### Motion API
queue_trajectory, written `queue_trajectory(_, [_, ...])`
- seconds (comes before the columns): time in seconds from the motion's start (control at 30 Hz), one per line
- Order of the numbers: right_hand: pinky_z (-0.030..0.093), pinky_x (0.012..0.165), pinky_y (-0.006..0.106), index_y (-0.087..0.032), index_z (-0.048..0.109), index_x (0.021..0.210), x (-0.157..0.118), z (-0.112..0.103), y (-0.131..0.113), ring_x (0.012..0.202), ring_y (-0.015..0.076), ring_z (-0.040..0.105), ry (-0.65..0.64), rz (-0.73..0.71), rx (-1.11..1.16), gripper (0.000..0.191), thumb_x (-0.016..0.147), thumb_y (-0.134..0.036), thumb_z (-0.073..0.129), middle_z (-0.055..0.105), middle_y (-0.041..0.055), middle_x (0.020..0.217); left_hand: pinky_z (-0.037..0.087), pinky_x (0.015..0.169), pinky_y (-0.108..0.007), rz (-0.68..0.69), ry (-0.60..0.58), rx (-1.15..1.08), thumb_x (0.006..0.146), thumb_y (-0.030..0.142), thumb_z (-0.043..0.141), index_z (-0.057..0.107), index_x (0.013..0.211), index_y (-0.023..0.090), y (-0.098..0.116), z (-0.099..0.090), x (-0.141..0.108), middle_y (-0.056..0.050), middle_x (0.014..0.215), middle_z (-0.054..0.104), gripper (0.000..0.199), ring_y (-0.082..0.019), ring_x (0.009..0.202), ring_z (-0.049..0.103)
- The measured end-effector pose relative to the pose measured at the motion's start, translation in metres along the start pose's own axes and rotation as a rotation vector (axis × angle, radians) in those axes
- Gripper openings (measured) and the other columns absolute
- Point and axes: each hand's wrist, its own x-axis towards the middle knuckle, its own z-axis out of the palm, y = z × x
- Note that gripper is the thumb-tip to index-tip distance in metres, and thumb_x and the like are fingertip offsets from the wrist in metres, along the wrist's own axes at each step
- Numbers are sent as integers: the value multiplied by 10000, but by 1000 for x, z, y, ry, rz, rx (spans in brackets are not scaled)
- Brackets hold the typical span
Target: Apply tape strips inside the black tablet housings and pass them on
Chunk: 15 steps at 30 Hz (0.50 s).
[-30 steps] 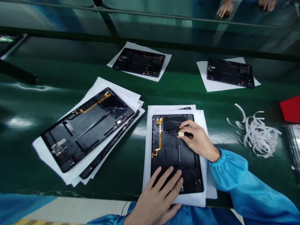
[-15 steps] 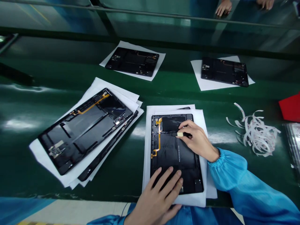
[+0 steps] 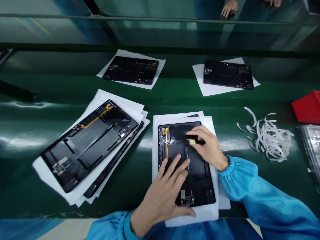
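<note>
On the left of the green table [image 3: 130,193], the left shell [image 3: 90,143] lies slantwise on paper sheets [image 3: 41,171], with the edge of a second shell [image 3: 120,155] showing between sheets beneath it. Beyond, on the far side, the far-left shell [image 3: 131,70] lies on its own sheet [image 3: 161,66].

Right of the stack, at the near edge, the left hand [image 3: 165,190] rests over the near shell [image 3: 197,180], fingers spread wide, thumb by its near edge. This shell lies on white paper [image 3: 200,214], with an orange ribbon [image 3: 167,146] along its left side. Over its far part, the right hand [image 3: 208,146] holds a small pale block [image 3: 192,142] between narrowed fingers and thumb.

Further off, the far-right shell [image 3: 228,75] lies partly over its sheet [image 3: 198,76]. Beyond a rail [image 3: 150,20], at far right, are another person's hands [image 3: 230,7], their contact unclear. Nearer on the right is a heap of curled white strips [image 3: 271,138], then a red bin [image 3: 308,106] and, just on its near side, clear trays [image 3: 311,146].
</note>
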Motion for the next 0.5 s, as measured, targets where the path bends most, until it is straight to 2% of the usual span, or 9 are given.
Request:
queue_trajectory(0.07, [470, 650, 256, -214, 673, 974, -5, -17, -11, 785, 170, 597, 108, 51, -27, 136, 913, -114, 605, 612, 24, 924, 99, 1174, -573, -49, 10, -15, 853, 734, 450, 571, 1141, 118, -10, -2, 13, -138, 1481, 465, 691, -406, 1428, 271])
queue_trajectory(0.13, [428, 615, 266, -221, 660, 905, -20, -38, -20, 699, 167, 575, 117, 155, -153, 69, 950, -224, 608, 614, 7, 845, 173, 1161, -600, -106, 5, -64, 904, 646, 467, 541, 1148, 137, -19, -6, 25, -129, 1479, 469, 569, -394, 1436, 275])
queue_trajectory(0.23, [391, 611, 292, -225, 615, 891, -54, -59, -26, 671, 197, 580, -68, 397, -337, 198, 975, -399, 575, 625, 12, 802, 181, 1186, -578, -182, 13, -207, 993, 450, 425, 513, 1130, 178, -34, -17, 36, -94, 1391, 561, 317, -309, 1430, 330])
queue_trajectory(0.3, [373, 592, 299, -228, 586, 895, -75, -61, -25, 668, 219, 582, -189, 557, -349, 286, 976, -496, 530, 628, 18, 780, 204, 1188, -555, -262, 96, -302, 1005, 376, 410, 507, 1151, 192, -53, -31, 42, -82, 1324, 603, 255, -268, 1375, 420])
queue_trajectory(0.37, [351, 563, 293, -234, 551, 865, -87, -55, -23, 630, 213, 553, -242, 655, -310, 339, 969, -553, 502, 603, 6, 731, 296, 1145, -540, -390, 202, -373, 983, 411, 448, 519, 1198, 195, -87, -50, 51, -83, 1302, 604, 313, -265, 1275, 517])
queue_trajectory(0.4, [340, 550, 288, -236, 525, 830, -90, -52, -23, 606, 202, 530, -245, 669, -284, 359, 967, -566, 492, 577, -6, 701, 390, 1083, -506, -467, 239, -405, 964, 441, 477, 538, 1201, 192, -110, -60, 56, -86, 1282, 610, 350, -264, 1212, 559])
queue_trajectory(0.43, [334, 544, 284, -238, 497, 794, -91, -48, -23, 588, 191, 508, -236, 663, -260, 375, 970, -569, 480, 549, -15, 675, 441, 1034, -473, -568, 240, -426, 954, 457, 495, 553, 1211, 191, -136, -71, 62, -81, 1267, 615, 375, -255, 1167, 580])
queue_trajectory(0.5, [356, 567, 281, -238, 456, 746, -91, -42, -28, 592, 181, 499, -191, 613, -220, 396, 985, -553, 446, 521, -17, 670, 448, 1012, -468, -717, 289, -416, 948, 462, 519, 552, 1227, 140, -193, -89, 72, -106, 1240, 616, 427, -247, 1142, 579])
